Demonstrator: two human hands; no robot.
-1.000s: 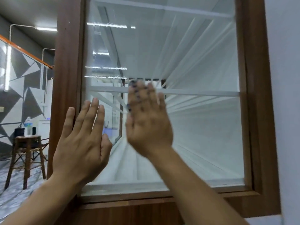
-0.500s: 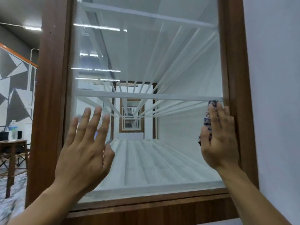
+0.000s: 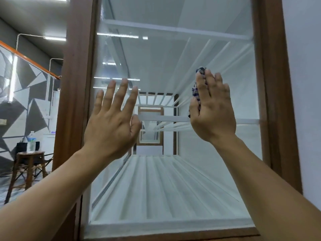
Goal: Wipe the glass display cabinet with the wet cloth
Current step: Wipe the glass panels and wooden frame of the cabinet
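The glass display cabinet (image 3: pixel 173 54) fills the middle of the view, a tall pane in a dark wooden frame (image 3: pixel 74 84) with white shelves mirrored deep inside. My right hand (image 3: pixel 212 108) presses a blue-and-white patterned cloth (image 3: pixel 197 89) flat against the glass at mid-height on the right side; only the cloth's edges show past my fingers and thumb. My left hand (image 3: pixel 112 120) rests flat on the glass at the left of the pane, fingers spread, holding nothing.
A white wall (image 3: pixel 304 84) borders the frame on the right. At the left stands a wooden stool (image 3: pixel 28 164) with a water bottle (image 3: pixel 31 141) on it, in front of a wall painted with grey and white triangles.
My right hand with the cloth swept from the pane's centre to its right edge, then rose and came slightly left. My left hand moved up the glass. The view tilted upward.
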